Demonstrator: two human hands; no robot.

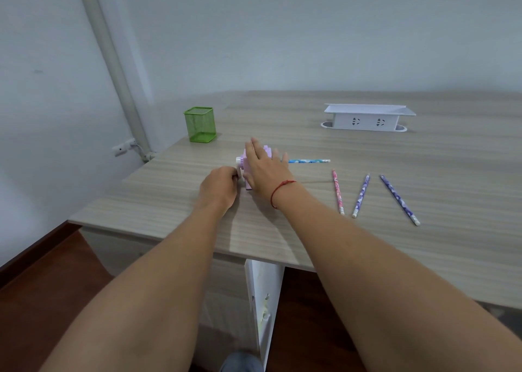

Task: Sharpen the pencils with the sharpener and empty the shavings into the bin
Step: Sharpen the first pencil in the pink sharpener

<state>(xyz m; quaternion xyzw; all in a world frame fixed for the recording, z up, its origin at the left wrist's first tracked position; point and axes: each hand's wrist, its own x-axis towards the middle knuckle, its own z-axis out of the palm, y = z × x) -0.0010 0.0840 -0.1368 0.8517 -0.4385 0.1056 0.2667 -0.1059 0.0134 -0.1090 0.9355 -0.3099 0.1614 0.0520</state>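
Fingers [251, 149] of the right hand [265, 171] lie straight over the pink sharpener [267, 150], likely pinning it to the counter [367, 244], while the left hand [220, 186] curls round its crank [240, 163]; a blue pencil [309, 161] juts out right, green bin [200, 124] far left

We have one view only, a wide-angle camera worn on the head. It looks forward and down along both outstretched forearms onto the wooden desk [395, 244], from above the desk's near edge. The left hand [220, 186] and right hand [265, 168] meet at the pink sharpener [267, 149] near mid-frame. The view faces a room corner, with floor showing below the desk.
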